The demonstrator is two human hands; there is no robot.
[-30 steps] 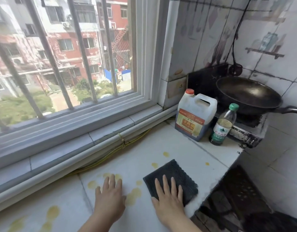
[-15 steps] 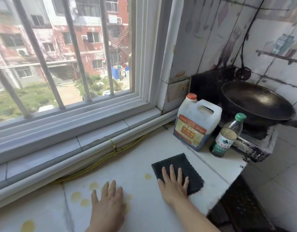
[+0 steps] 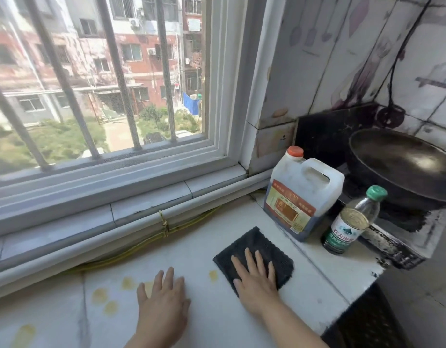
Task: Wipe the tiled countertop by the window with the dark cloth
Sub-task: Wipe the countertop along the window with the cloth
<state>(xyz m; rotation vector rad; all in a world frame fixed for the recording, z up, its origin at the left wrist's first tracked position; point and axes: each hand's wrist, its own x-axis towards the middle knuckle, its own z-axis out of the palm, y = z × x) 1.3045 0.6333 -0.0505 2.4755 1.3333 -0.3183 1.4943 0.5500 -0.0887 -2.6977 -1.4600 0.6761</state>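
A dark square cloth (image 3: 259,247) lies flat on the white tiled countertop (image 3: 204,247) below the window. My right hand (image 3: 255,280) presses flat on the cloth's near half, fingers spread and pointing away from me. My left hand (image 3: 164,300) rests palm down on the bare tile to the cloth's left, holding nothing. Several yellow spots (image 3: 108,297) mark the tile left of my left hand, and one small spot (image 3: 213,275) sits between my hands.
A big jug with an orange cap (image 3: 301,194) and a green-capped bottle (image 3: 352,222) stand just right of the cloth. Behind them a black wok (image 3: 402,164) sits on a grimy stove. A yellow cord (image 3: 146,242) runs under the sill. The counter's edge drops off at right.
My right hand has slid the cloth away from me, toward the jug. Spots that lay near the cloth a second ago are gone. My left hand stays flat on the tile.
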